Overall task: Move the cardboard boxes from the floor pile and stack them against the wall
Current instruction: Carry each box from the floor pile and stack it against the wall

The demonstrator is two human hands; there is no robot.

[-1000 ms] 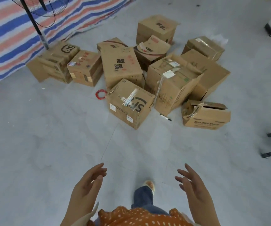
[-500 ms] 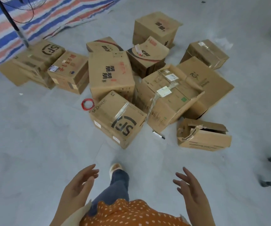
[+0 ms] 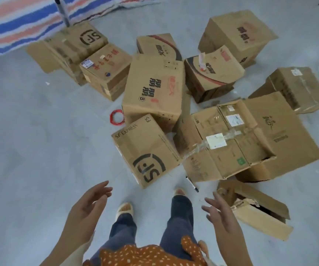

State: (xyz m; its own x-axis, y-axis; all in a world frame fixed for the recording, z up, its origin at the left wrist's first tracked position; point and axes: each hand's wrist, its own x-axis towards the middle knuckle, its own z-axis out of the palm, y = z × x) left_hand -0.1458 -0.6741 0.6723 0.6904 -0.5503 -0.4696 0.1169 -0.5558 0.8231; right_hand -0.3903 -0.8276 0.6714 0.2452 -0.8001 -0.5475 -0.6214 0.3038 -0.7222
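Several brown cardboard boxes lie scattered in a pile on the grey floor. Nearest me is an SF Express box (image 3: 145, 150), tilted on one edge just beyond my feet. To its right sits a large taped box with white labels (image 3: 224, 143), and a torn open box (image 3: 258, 210) lies at the lower right. A tall box with black characters (image 3: 154, 89) stands behind the SF box. My left hand (image 3: 85, 210) and my right hand (image 3: 222, 217) are both raised in front of me, fingers relaxed, holding nothing, a short way from the SF box.
A red, white and blue striped tarp (image 3: 20, 20) covers the upper left, with a dark pole (image 3: 62, 10) standing in front of it. A red wire coil (image 3: 116, 117) lies on the floor left of the pile. A black pen (image 3: 192, 184) lies beside the SF box.
I have stepped closer to the pile, so the boxes loom larger and the SF box now sits just beyond my feet. Both hands stay raised and hold nothing.
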